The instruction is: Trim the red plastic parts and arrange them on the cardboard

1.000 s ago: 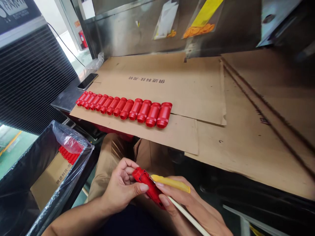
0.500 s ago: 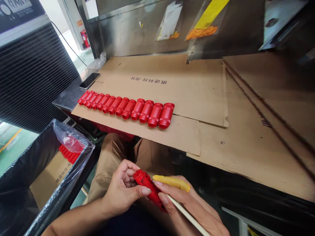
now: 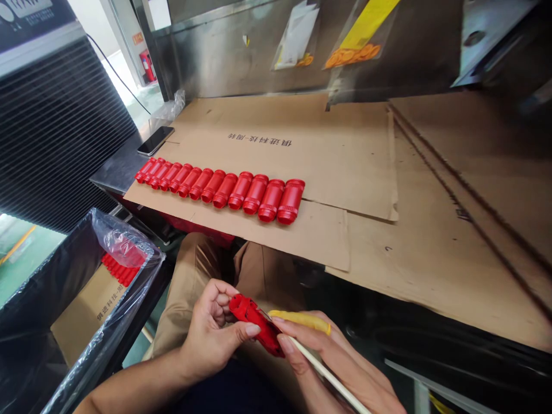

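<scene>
Over my lap, my left hand (image 3: 219, 328) grips a red plastic tubular part (image 3: 254, 323) between thumb and fingers, its open end tilted up to the left. My right hand (image 3: 332, 356) pinches a slim pale-handled tool (image 3: 325, 374), whose thin metal tip meets the side of the part. A yellow finger cot (image 3: 302, 321) covers one right-hand finger, which lies along the part's far side. On the bench beyond, several similar red parts (image 3: 254, 194) lie side by side in a slanting row.
Brown cardboard (image 3: 336, 155) covers the bench. A phone (image 3: 156, 141) lies at its left end. Down to the left stands a plastic-lined bin (image 3: 81, 247) with more red parts (image 3: 123, 269) and a cardboard sheet inside. Bags with orange rings (image 3: 353, 56) hang on the metal back panel.
The red part has turned slightly in my left hand, showing more of its open end and smooth side. My right hand keeps the tool against it. The row on the bench is unchanged.
</scene>
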A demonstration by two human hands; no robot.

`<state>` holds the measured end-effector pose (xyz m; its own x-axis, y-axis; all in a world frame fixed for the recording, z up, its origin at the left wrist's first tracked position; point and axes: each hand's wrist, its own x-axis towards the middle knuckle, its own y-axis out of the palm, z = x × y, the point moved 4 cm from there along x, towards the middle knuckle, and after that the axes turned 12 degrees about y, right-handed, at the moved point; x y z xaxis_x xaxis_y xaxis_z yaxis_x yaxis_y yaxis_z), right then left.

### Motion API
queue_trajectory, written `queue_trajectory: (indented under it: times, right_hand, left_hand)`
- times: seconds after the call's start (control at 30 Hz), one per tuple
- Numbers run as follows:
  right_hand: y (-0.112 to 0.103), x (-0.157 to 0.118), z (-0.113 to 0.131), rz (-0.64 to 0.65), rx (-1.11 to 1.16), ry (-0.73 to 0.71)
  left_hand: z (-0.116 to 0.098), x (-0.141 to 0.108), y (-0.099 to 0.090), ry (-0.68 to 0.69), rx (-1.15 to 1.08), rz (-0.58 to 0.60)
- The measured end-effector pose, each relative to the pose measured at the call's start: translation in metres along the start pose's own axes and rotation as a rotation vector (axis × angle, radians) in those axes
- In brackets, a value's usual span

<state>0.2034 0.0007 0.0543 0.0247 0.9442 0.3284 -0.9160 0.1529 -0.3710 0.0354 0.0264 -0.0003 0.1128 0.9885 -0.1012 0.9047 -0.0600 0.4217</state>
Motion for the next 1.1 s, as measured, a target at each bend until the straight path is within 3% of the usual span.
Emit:
queue_trajectory:
  times: [0.27,0.9,1.1]
  right_hand:
    - [0.002,-0.006,-0.007,0.079,-0.047,0.013]
    - [0.006,-0.005,-0.009,0.064,-0.036,0.016]
    - [0.008,0.002,-0.012,0.114,-0.065,0.002]
  left_hand:
    - [-0.003,0.000,-0.003,-0.040,0.046,0.003]
    - [-0.004,-0.002,-0.001,-0.014,0.028,0.049]
    - [-0.004,-0.004,-0.003,0.079,0.225,0.023]
